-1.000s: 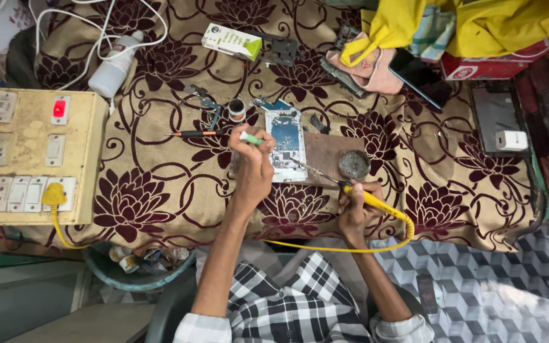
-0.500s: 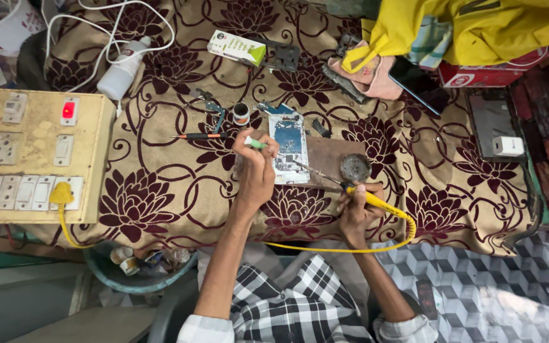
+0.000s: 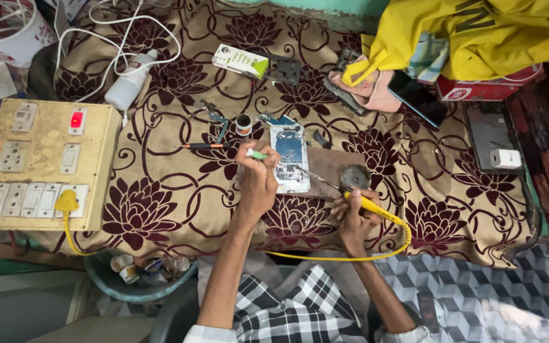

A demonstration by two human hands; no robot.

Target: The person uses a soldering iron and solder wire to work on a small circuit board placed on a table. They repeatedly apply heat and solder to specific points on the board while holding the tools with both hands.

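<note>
Head view: my right fingers (image 3: 351, 213) are closing tight around the yellow soldering iron (image 3: 366, 204), its tip pointing toward ten o'clock at the opened phone (image 3: 289, 154); my left fingers (image 3: 258, 168) are pinching a small green tool (image 3: 255, 154).

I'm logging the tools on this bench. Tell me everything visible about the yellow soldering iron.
The soldering iron has a yellow plastic-looking handle and a thin metal shaft whose tip reaches left onto the opened phone. It lies tilted, handle lower right, tip upper left. The right hand grips the handle like a pen. A yellow cord leaves its rear end, loops down and runs left along the edge of the flowered cloth. Whether it is hot cannot be told.
</note>
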